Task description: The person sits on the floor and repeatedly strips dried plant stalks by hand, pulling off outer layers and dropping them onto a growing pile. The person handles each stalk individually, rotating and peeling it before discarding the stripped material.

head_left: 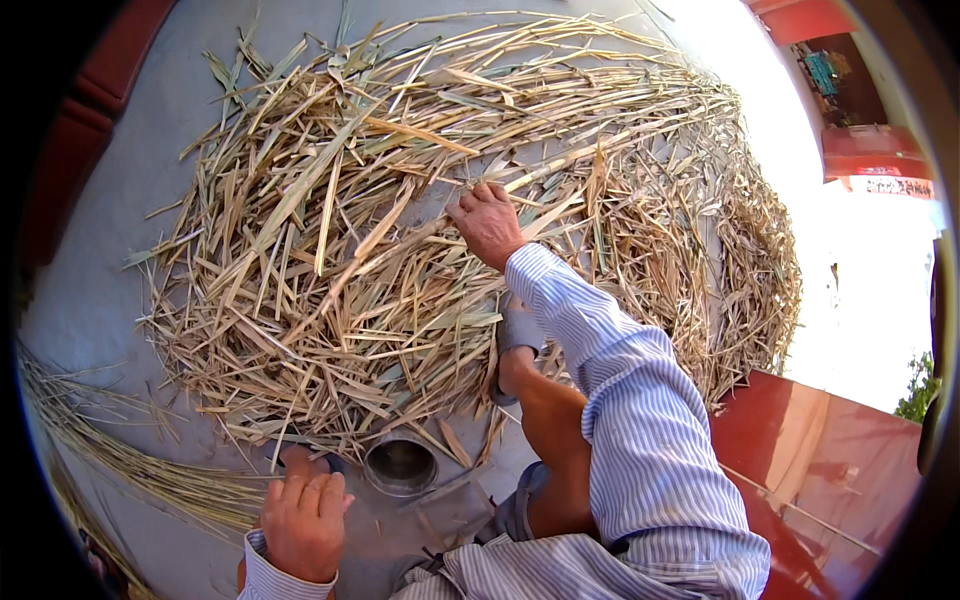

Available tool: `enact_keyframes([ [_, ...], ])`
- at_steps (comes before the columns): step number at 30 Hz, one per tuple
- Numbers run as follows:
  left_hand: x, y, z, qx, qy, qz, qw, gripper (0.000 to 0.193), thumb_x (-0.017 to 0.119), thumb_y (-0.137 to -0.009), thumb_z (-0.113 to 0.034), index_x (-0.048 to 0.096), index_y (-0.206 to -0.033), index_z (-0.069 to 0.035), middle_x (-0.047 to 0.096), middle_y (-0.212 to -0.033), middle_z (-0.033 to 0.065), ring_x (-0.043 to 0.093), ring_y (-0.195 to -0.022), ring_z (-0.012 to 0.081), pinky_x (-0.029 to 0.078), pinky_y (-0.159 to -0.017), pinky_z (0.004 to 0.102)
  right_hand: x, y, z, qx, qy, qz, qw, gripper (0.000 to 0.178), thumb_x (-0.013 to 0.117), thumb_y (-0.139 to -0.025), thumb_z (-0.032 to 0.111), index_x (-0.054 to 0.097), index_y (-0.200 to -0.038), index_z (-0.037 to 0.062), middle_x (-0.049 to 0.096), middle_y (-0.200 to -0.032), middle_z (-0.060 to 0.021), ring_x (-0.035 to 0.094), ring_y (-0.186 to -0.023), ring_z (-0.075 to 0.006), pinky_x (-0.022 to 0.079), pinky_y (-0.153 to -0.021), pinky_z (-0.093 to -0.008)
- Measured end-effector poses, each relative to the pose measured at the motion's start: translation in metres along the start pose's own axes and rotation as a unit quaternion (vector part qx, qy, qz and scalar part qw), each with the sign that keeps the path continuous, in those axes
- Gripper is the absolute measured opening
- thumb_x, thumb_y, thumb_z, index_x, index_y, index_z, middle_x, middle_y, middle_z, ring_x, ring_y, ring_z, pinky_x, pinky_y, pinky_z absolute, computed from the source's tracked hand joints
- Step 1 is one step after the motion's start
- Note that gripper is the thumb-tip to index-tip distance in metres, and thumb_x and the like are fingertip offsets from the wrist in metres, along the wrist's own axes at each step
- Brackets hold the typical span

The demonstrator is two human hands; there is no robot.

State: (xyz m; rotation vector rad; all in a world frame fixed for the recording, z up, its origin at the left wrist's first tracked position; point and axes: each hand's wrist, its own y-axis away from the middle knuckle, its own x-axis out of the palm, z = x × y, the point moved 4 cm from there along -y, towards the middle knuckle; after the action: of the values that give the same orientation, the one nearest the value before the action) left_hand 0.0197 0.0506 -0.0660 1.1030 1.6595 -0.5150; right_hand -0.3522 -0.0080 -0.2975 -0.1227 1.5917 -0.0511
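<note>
My right hand (487,225) reaches over a wide heap of dry straw-coloured stalks and leaf strips (270,200). Its fingers are closed on a long dry stalk (400,245) that runs slantwise across the heap. Low in the view, my left hand (305,520) is held close to my body with its fingers curled in; whatever they may hold is hidden. Between the left hand and the heap's near edge stands a round metal container (401,490), open at the top.
A bundle of thin stalks (150,470) lies at the lower left. My shoe (520,328) is at the heap's near edge, partly under the right arm. Grey floor (90,270) surrounds the heap. Dark red furniture (110,60) stands far left; reddish tiles (800,460) lie at the right.
</note>
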Motion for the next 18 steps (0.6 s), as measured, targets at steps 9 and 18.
enact_keyframes([
  [9, -0.041, -0.001, 0.009, -0.030, -0.120, -0.263, 0.957, 0.042, 0.071, -0.079, -0.014, 0.057, -0.116, 0.001, 0.063, -0.113, 0.0141, 0.059, -0.100, 0.0311, 0.043, -0.084, 0.0418, -0.154, -0.013, 0.040, -0.060, -0.083, -0.061, 0.993, 0.019, 0.061, -0.078, 0.011, 0.064, -0.096, 0.0138, 0.062, -0.085, -0.0050, 0.062, -0.090, -0.0242, 0.042, -0.089, -0.0409],
  [18, -0.062, -0.035, -0.005, 0.022, -0.179, -0.310, 0.933, 0.026, 0.070, -0.080, -0.024, 0.066, -0.097, -0.005, 0.067, -0.093, 0.0050, 0.060, -0.085, 0.0214, 0.040, -0.076, 0.0380, -0.244, 0.017, 0.125, -0.142, -0.078, -0.052, 0.985, 0.016, 0.064, -0.083, 0.027, 0.064, -0.086, 0.0119, 0.063, -0.081, -0.0049, 0.063, -0.086, -0.0238, 0.045, -0.082, -0.0388],
])
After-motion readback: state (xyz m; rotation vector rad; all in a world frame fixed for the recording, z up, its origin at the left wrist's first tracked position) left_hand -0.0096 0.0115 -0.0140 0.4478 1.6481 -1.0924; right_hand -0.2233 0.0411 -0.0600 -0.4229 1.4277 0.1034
